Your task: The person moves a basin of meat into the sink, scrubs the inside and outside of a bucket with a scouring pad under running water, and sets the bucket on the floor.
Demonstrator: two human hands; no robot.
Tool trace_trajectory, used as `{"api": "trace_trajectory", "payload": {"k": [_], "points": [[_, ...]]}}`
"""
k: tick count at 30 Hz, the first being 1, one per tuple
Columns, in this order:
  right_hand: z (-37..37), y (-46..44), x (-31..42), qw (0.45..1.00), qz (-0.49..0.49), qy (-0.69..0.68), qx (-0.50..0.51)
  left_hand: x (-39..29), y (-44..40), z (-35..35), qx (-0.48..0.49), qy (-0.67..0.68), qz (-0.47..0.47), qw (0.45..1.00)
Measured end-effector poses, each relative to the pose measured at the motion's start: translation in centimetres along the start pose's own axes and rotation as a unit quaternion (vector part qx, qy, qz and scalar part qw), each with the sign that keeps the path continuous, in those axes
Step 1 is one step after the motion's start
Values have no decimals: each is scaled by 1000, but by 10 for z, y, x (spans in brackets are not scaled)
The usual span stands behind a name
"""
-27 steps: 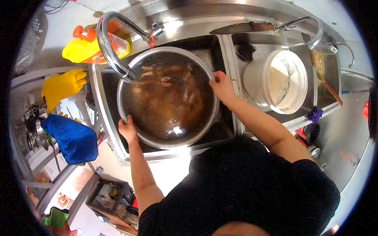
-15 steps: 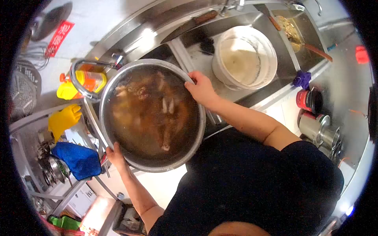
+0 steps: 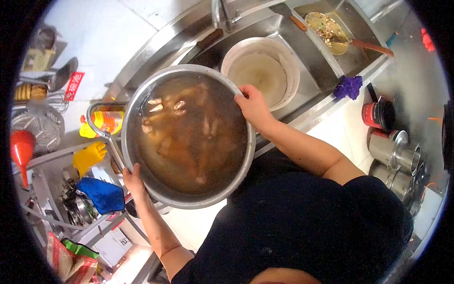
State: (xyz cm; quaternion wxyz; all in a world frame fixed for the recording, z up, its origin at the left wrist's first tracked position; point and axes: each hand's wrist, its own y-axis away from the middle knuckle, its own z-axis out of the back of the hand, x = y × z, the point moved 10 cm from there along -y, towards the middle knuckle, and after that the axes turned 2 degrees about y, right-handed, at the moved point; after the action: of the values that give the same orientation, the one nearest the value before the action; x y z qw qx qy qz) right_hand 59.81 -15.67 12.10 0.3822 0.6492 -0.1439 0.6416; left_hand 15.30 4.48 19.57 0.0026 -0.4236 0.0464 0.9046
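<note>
A large round metal basin [image 3: 189,203] holds murky brown liquid with pieces of meat or bone [image 3: 179,106] in it. My left hand [image 3: 134,182] grips its rim at the lower left, thumb on top. At the upper right of the rim, my right hand [image 3: 253,106] is closed on it, with the fingers partly hidden underneath. Just beyond the right hand, a white bucket [image 3: 293,71] with cloudy liquid inside stands in the sink [image 3: 307,90]. The basin's edge overlaps the bucket's near side in view.
A cleaver-like knife with a brown handle [image 3: 210,39] lies on the sink's back ledge. At left are a faucet [image 3: 97,130], a yellow bottle [image 3: 111,121], a yellow glove [image 3: 90,157] and a blue cloth [image 3: 101,194]. A purple cloth [image 3: 348,87] hangs on the right edge.
The basin has risen out of the left sink compartment in both hands and come nearer the camera. The view has turned, and the basin now partly overlaps the bucket.
</note>
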Motion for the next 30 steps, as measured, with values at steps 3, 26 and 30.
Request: {"api": "trace_trajectory", "payload": {"k": [3,26,30], "points": [[23,-10,-4,999,-6,-39,-31,-32,5,-11,-18,-63,-47,997],[76,-54,-12,999,-9,7,-32,-137,24,-49,17,-34,-53,998],[74,-58,-14,998,-27,-39,-36,-143,27,-50,17,-10,-47,999]]}}
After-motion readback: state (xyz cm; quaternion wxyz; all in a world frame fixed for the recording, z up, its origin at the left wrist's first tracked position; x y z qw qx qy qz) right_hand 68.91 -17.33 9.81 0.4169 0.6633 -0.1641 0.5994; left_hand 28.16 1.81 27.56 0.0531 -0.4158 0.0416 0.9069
